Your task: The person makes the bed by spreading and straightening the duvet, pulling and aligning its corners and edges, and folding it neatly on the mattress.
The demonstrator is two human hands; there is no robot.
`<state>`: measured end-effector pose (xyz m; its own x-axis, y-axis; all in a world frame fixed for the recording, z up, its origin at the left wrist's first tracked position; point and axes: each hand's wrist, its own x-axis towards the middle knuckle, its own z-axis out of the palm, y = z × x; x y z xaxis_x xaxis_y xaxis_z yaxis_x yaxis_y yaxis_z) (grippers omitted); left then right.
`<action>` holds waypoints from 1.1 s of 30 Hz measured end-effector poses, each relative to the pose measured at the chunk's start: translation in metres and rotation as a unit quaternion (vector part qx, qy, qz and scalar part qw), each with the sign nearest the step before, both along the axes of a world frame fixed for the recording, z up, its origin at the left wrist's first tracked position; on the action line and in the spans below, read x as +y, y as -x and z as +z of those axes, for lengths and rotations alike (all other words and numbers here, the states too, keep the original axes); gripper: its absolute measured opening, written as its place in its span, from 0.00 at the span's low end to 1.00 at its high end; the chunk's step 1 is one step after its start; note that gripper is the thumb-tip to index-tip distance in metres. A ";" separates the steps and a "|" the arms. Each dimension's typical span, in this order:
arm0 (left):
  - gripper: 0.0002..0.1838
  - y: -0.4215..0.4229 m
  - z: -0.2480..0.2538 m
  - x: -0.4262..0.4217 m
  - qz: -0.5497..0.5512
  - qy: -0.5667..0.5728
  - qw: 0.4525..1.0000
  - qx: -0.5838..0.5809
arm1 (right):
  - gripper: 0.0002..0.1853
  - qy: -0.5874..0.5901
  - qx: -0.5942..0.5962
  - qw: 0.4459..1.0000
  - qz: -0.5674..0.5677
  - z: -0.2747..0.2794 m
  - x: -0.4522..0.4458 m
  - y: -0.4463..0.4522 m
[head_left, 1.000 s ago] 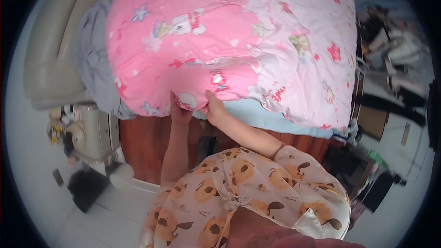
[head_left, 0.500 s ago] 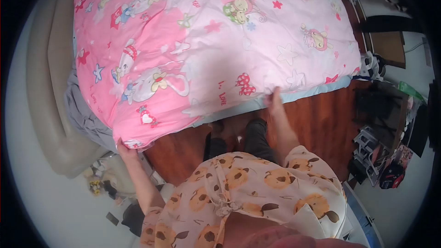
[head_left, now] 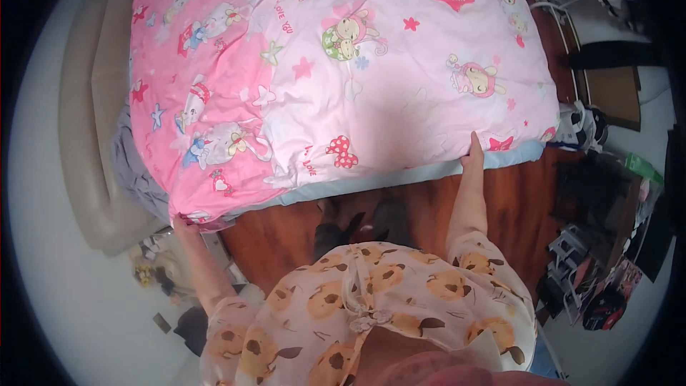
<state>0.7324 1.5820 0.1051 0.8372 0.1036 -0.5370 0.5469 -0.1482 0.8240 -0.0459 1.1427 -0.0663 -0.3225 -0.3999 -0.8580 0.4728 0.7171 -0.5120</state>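
Observation:
A pink and white quilt (head_left: 400, 100) printed with rabbits, stars and bows covers the bed. Its near left corner is bunched in my left hand (head_left: 186, 221), whose fingers are closed on the cloth. My right hand (head_left: 470, 151) is at the quilt's near edge, toward the right side, gripping the hem with one digit lying on top; the other fingers are mostly hidden. Below the hem, a strip of the light blue mattress side (head_left: 379, 181) shows. The cloth puckers toward my left hand and lies flatter near my right.
A beige padded headboard (head_left: 93, 121) stands along the left, with grey bedding (head_left: 136, 164) beside it. Wooden floor (head_left: 286, 232) lies between me and the bed. On the right are a metal rack (head_left: 572, 254) and a dark chair-like item (head_left: 597, 189).
My right hand has moved right along the quilt's near edge. The quilt's near side has shifted left and down in view, while my left hand keeps hold of the corner.

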 end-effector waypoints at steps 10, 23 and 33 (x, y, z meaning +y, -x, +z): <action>0.12 -0.006 0.020 -0.011 0.085 0.052 0.995 -0.018 | 0.22 0.222 0.124 0.963 -0.092 0.146 -0.082 0.043; 0.19 0.094 0.186 0.098 0.152 0.106 0.969 -0.163 | 0.21 0.300 0.186 0.934 -0.061 0.254 0.045 0.156; 0.03 0.088 0.092 0.186 0.203 0.080 0.974 -0.064 | 0.20 0.205 0.199 0.949 -0.132 0.273 0.078 0.144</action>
<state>0.6447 1.7676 0.1973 0.8056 0.3634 -0.4679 0.4254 0.1949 0.8838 -0.1898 1.2205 0.2071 -0.7245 -0.5340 -0.4358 0.3185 0.3013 -0.8988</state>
